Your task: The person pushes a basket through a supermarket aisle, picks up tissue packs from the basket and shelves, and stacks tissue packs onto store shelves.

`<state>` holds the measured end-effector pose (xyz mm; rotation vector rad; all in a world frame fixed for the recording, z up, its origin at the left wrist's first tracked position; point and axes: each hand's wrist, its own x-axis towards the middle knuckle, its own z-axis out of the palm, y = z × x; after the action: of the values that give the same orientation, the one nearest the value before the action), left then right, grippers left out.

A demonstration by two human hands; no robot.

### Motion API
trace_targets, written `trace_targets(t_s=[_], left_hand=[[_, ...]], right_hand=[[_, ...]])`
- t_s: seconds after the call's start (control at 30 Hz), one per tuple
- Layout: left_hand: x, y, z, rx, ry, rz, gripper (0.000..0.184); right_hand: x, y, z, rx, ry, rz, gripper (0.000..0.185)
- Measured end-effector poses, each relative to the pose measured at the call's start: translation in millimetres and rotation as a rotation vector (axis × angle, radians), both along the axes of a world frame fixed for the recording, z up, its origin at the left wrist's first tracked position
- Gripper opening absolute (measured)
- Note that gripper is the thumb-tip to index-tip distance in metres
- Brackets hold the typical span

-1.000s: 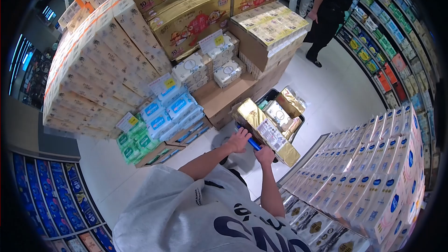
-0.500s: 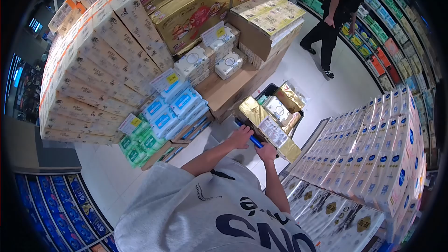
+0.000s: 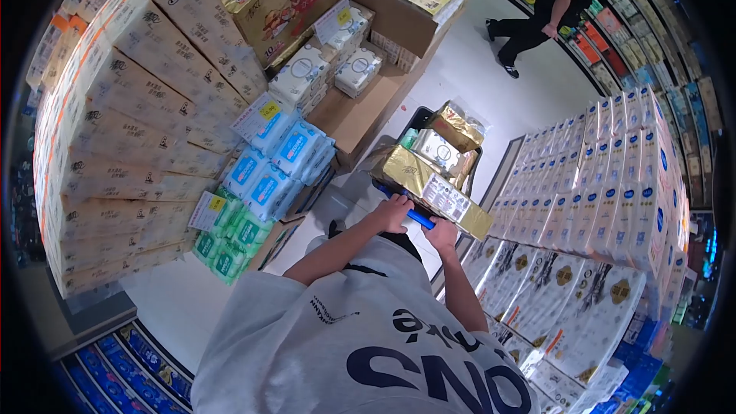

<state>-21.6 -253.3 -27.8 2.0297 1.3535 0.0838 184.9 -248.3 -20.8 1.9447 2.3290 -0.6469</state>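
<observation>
In the head view, the left hand [image 3: 393, 214] is bending over the blue handle [image 3: 419, 219], fingers curling closed; the right hand [image 3: 442, 234] is gripping its right end, forearm slanting up from near right. The cart [image 3: 422, 118] is sitting just beyond.

Both Hands Closed on the Blue Handle

The left hand [image 3: 392, 213] wraps the left part of the blue handle [image 3: 419, 218], back of the hand up, fingers curled over it. The right hand [image 3: 441, 235] grips the handle's right part, apart from the left. The bare left forearm [image 3: 330, 254] slants in from the handle's lower left; the bare right forearm [image 3: 463, 289] reaches up more steeply from its lower right.
</observation>
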Motion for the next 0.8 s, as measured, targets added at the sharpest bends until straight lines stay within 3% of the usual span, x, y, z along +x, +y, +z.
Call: trace_targets(t_s=[0.23,0.4,0.53,0.57,0.6,0.67,0.73,0.8], left_hand=[[-18.1,-40.5,2.9,-0.028,-0.126,-0.038,0.062],[-27.6,-72.4,3.1,-0.038,-0.231,-0.014,0.058],[-30.9,-93.9,8.0,-0.019,-0.162,-0.041,0.064],[-32.0,-98.8,8.7,-0.046,-0.148,-0.047,0.066],[-33.1,-103.0,11.2,-0.062,-0.156,-0.047,0.066],[-34.0,-105.9,16.7,-0.159,-0.242,0.008,0.063],[-39.9,-109.7,25.4,-0.194,-0.261,0.002,0.063],[-48.8,-112.6,36.2,-0.218,-0.308,0.072,0.063]], right_hand=[[-13.3,-52.2,-2.6,0.02,-0.027,-0.088,0.024],[-19.5,-82.6,11.4,-0.057,-0.032,-0.053,0.034],[-16.7,-99.6,44.5,-0.097,0.136,0.134,0.069],[-15.3,-97.9,61.5,-0.256,0.122,0.141,0.082],[-13.7,-95.7,74.8,-0.201,0.163,0.173,0.078],[-5.9,-66.1,93.4,-0.402,0.343,0.077,0.07],[-9.1,-24.7,108.3,-0.401,0.451,-0.059,0.05],[-10.4,18.3,77.2,-0.247,0.569,-0.142,0.049]])
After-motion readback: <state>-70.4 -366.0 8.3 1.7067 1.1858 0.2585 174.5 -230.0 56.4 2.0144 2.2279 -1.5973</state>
